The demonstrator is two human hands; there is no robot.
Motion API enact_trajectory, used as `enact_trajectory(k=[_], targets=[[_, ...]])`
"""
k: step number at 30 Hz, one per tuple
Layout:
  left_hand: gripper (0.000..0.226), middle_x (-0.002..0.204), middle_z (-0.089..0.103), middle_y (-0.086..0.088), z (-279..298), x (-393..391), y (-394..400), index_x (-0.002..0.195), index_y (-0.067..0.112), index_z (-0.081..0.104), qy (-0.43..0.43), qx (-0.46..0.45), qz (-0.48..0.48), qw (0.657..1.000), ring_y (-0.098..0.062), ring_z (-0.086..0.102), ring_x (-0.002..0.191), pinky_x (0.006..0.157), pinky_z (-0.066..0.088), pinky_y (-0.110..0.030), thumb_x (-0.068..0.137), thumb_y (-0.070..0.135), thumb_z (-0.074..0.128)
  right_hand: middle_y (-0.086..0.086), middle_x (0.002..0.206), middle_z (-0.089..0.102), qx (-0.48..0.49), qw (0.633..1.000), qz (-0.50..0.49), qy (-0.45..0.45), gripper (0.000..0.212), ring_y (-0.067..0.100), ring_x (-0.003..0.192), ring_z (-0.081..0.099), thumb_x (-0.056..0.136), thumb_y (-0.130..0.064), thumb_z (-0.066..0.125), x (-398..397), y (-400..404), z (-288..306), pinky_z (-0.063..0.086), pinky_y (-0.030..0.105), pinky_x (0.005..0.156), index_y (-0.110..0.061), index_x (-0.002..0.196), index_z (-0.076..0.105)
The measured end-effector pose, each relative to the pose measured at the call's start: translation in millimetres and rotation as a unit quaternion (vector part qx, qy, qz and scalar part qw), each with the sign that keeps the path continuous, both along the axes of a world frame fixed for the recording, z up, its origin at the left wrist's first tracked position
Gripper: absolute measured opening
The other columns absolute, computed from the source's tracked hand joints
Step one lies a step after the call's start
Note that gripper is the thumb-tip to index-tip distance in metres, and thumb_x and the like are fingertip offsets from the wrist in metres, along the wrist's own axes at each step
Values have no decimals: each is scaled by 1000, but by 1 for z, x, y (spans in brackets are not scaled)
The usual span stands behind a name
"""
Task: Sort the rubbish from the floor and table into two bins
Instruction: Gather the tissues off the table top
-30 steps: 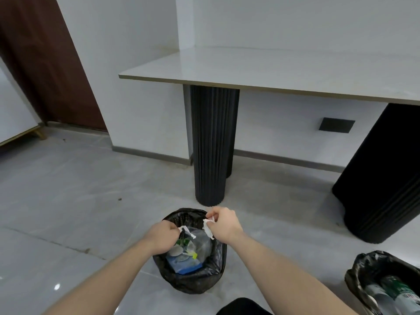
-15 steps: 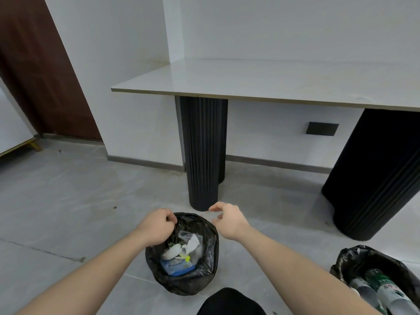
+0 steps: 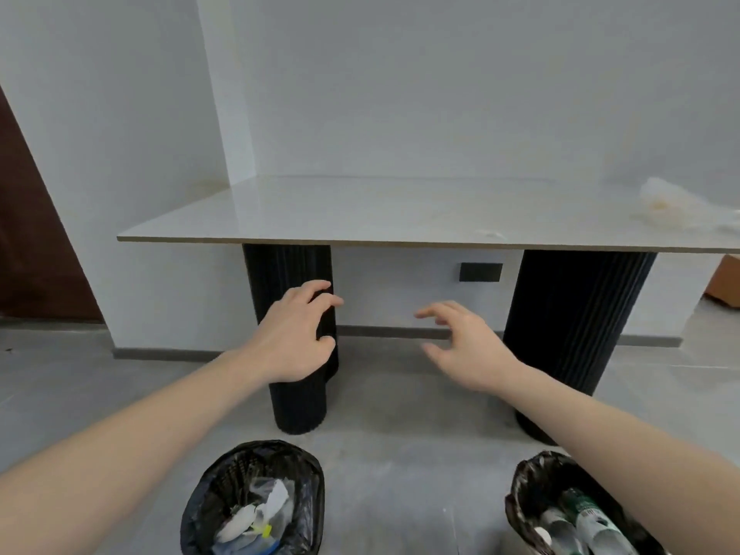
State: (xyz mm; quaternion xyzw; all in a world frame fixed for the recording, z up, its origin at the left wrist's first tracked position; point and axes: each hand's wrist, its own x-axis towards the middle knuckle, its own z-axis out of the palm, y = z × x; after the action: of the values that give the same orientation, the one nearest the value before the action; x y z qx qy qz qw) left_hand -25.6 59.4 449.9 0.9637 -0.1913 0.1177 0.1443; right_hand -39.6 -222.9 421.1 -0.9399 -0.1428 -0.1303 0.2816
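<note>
Two black-lined bins stand on the floor at the bottom of the view. The left bin [image 3: 208, 490] holds crumpled paper, clear plastic and a blue scrap. The right bin [image 3: 524, 486] holds plastic bottles and is partly covered by my right forearm. My left hand [image 3: 294, 338] hangs empty in the air with fingers spread, in front of the thin table leg. My right hand [image 3: 464, 346] is also raised and empty, fingers apart. On the pale table [image 3: 360, 218], at its far right, lies a crumpled clear plastic bag [image 3: 676, 206].
The table rests on a thin black ribbed leg [image 3: 296, 406] and a wider black ribbed leg [image 3: 572, 314]. A black wall plate [image 3: 480, 272] sits under the tabletop. A brown door [image 3: 24, 234] is at the left, a brown box [image 3: 726, 280] at the far right.
Both hands let go of the paper scraps over the left bin and rose, spreading their fingers. The view tilted up, bringing the tabletop and the plastic bag into sight.
</note>
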Motion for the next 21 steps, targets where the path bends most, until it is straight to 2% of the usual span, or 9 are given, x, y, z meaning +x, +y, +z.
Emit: enact_trajectory(k=[3, 7, 11, 17, 21], targets=[[64, 163, 21, 4, 33, 17, -43, 149, 27, 40, -31, 12, -22, 999, -23, 20, 149, 120, 24, -42, 88, 26, 59, -11, 129, 54, 35, 996, -60, -61, 43, 7, 114, 55, 86, -22, 68, 5, -48, 36, 49, 31, 97, -31, 127, 59], [70, 164, 18, -1, 63, 44, -94, 154, 24, 32, -25, 31, -30, 999, -27, 19, 149, 119, 25, -41, 88, 29, 56, -6, 124, 57, 53, 979, -145, -134, 39, 14, 109, 60, 84, -21, 66, 18, -115, 72, 51, 36, 96, -30, 122, 62], [76, 167, 9, -3, 76, 70, -131, 158, 19, 22, -12, 78, -20, 997, -27, 9, 152, 121, 21, -40, 90, 31, 54, -3, 131, 54, 55, 960, -238, -139, 41, 18, 112, 59, 84, -21, 63, 34, -179, 94, 46, 34, 93, -30, 124, 60], [84, 168, -1, -9, 77, 95, -163, 159, 12, 9, 22, 152, 0, 988, -30, -1, 154, 124, 11, -39, 91, 36, 51, 10, 138, 50, 35, 924, -364, -108, 48, 34, 125, 51, 84, -21, 63, 53, -260, 110, 43, 46, 102, -19, 132, 56], [93, 168, -11, -7, 67, 108, -175, 160, 13, -5, 50, 181, -3, 982, -31, -9, 154, 126, 4, -41, 89, 36, 50, 18, 142, 46, 40, 899, -431, -74, 56, 39, 118, 55, 84, -19, 63, 61, -298, 114, 46, 43, 92, -12, 138, 50]])
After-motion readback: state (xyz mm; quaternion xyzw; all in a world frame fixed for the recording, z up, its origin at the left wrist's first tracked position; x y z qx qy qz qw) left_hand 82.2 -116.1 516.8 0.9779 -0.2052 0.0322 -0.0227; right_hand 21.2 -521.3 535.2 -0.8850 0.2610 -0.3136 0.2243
